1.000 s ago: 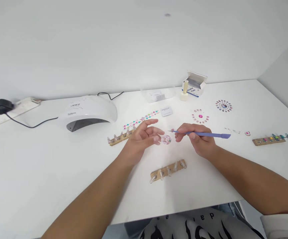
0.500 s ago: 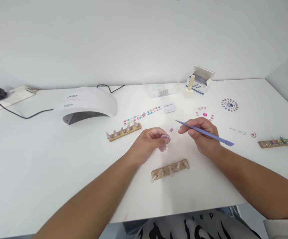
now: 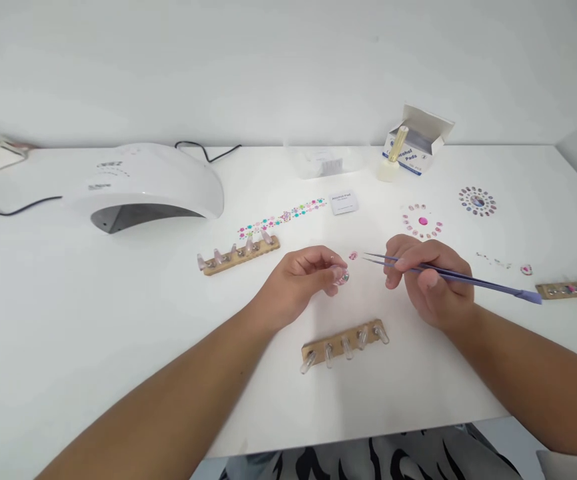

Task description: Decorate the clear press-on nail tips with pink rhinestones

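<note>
Between the thumb and fingers of my left hand [image 3: 313,277] is a small round decorated piece [image 3: 342,275], pinkish with coloured specks; its exact kind is too small to tell. My right hand [image 3: 431,277] is closed around purple tweezers [image 3: 493,287], whose two thin tips point left and stand slightly apart. Just beyond the tips lies a small pink decoration [image 3: 353,255] on the table. Closest to me, a wooden nail-tip stand [image 3: 338,345] carries several clear nail tips. A second stand [image 3: 241,255] with pale pink nail tips is to the left of my left hand.
A white nail lamp [image 3: 153,177] stands at the left. Flower stickers [image 3: 283,219], an alcohol pad packet [image 3: 343,203], a polish bottle [image 3: 393,160] and an alcohol pads box [image 3: 416,150] lie toward the back. Gem rings [image 3: 477,201] and a colourful nail stand [image 3: 568,289] are right.
My right hand has moved right and turned the tweezers, so both prongs show. The piece in my left hand has tilted, and its coloured face shows. The view has shifted slightly.
</note>
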{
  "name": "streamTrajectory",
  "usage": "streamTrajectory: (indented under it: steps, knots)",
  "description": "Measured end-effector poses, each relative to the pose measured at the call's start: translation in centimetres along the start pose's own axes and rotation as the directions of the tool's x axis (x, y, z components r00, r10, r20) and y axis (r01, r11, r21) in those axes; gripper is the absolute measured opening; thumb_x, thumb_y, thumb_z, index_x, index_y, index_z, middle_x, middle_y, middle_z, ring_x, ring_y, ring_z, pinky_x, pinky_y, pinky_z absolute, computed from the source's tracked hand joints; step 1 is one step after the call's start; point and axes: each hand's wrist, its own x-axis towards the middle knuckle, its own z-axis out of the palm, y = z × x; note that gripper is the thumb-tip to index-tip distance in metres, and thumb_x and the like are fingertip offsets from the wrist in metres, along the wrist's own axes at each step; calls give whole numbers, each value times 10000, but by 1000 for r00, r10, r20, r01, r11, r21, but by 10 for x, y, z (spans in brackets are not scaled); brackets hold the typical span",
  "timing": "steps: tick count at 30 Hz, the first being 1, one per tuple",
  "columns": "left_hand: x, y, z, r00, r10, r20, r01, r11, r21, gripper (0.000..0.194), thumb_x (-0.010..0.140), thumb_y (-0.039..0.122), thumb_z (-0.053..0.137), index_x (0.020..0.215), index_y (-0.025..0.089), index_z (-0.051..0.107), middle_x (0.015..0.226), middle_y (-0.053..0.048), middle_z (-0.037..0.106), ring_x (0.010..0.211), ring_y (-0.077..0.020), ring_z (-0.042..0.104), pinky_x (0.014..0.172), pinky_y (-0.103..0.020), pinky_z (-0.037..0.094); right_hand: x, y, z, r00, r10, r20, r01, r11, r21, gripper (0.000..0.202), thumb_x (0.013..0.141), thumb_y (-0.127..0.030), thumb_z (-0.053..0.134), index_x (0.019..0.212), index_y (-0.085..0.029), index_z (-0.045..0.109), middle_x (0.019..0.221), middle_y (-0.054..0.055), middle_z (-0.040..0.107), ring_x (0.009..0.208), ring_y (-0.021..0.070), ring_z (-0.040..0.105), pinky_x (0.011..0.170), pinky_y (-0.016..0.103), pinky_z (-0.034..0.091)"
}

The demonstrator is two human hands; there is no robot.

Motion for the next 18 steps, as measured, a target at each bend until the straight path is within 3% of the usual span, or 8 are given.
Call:
streamTrajectory:
  steps: [4, 9, 18]
  knots:
    - [0, 1, 0, 1000, 13, 4, -13, 1000, 18, 70, 703, 254, 763, 722, 194, 732, 677, -15, 656, 543, -109, 558, 604, -274, 523, 0, 3, 0, 990, -103, 94, 106, 994, -36, 202, 944, -324, 510, 1026, -260, 683, 697, 48, 680, 707, 217, 593, 655, 410, 509]
    - [0, 2, 3, 998, 57, -39, -58, 998, -17, 45, 679, 211, 774, 708, 192, 745, 669, -15, 660, 560, -122, 583, 571, -263, 515, -3, 8, 2, 970, -121, 211, 124, 992, -2, 247, 947, -275, 492, 1129, -240, 656, 815, 77, 685, 860, 250, 650, 757, 471, 557]
    - [-3, 2, 7, 994, 96, -53, -97, 995, -3, 87, 652, 158, 795, 716, 188, 743, 587, -1, 635, 552, -133, 589, 555, -266, 515, -2, 7, 6, 970, -155, 187, 174, 981, -87, 213, 950, -312, 486, 1059, -239, 654, 752, 58, 659, 781, 221, 650, 661, 406, 567]
